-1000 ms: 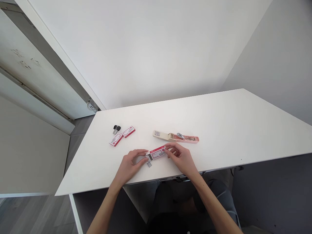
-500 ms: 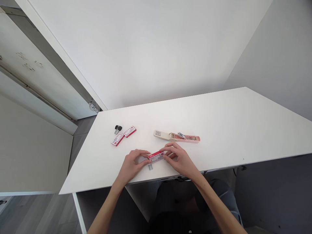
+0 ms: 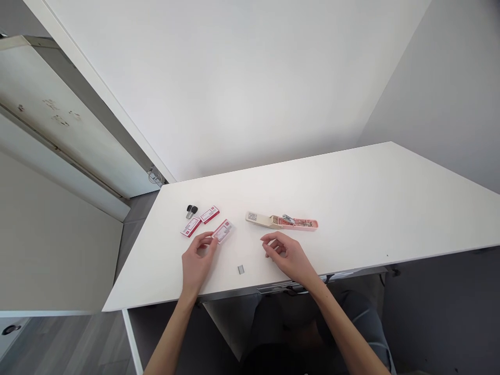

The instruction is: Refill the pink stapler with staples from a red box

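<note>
My left hand (image 3: 197,263) pinches one end of a small red-and-white staple box (image 3: 222,232) between thumb and fingers, left of the table's middle. Empty, with loosely curled fingers and a gap between thumb and forefinger, my right hand (image 3: 287,255) hovers near the front of the table. Between the hands, close to the front edge, lies a short grey strip of staples (image 3: 241,269). Just beyond my right hand an opened stapler (image 3: 265,220) lies flat, cream on its left half and pink on its right.
Two more red-and-white boxes, a nearer one (image 3: 191,227) and a farther one (image 3: 210,214), lie at the left. Beside them is a small black-and-silver object (image 3: 191,211), perhaps keys. The white table (image 3: 359,203) meets a wall at the back.
The staple box has left my right hand and moved left and away from me in my left hand, turning as it went. My right hand has stayed nearly in place.
</note>
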`<state>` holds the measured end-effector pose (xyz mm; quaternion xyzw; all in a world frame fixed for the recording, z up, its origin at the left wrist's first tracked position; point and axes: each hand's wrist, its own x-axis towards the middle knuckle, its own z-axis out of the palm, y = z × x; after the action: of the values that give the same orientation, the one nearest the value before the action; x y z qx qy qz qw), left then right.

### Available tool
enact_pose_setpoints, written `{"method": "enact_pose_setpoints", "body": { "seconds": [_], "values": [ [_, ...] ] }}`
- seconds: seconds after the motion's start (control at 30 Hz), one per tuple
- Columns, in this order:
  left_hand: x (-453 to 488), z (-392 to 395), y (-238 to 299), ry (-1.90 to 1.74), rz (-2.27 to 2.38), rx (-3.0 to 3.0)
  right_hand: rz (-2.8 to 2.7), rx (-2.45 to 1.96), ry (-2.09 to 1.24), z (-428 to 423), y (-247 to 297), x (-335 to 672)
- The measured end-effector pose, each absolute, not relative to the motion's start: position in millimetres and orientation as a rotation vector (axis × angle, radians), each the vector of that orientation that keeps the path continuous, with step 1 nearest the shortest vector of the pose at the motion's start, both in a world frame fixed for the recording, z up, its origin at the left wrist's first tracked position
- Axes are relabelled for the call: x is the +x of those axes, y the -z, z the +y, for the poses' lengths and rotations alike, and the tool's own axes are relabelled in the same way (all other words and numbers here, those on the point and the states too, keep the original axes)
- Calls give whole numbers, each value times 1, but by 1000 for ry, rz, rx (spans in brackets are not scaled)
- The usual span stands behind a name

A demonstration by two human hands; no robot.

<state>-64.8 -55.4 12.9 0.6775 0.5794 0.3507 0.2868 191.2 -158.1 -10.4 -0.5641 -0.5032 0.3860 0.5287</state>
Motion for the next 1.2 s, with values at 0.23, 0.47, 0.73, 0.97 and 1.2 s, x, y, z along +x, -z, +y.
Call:
{"method": "enact_pose_setpoints", "body": {
  "seconds": [0.23, 0.47, 0.73, 0.97, 1.2],
  "values": [
    [-78, -44, -5, -1170, 1706, 1745, -1233, -1387, -923, -157, 12, 192],
    [-67, -60, -13, -1148, 1578, 2023, -1606, -1389, -749, -155, 6, 171],
    [-56, -56, -14, -1045, 1292, 2363, -1759, -1399, -650, -146, 9, 148],
    [-7, -38, -6, -1089, 1003, 2658, -1320, -1295, -919, -145, 8, 156],
    [20, -19, -3, -707, 756, 2824, -1036, -1139, -1036, -144, 7, 160]
  ]
}}
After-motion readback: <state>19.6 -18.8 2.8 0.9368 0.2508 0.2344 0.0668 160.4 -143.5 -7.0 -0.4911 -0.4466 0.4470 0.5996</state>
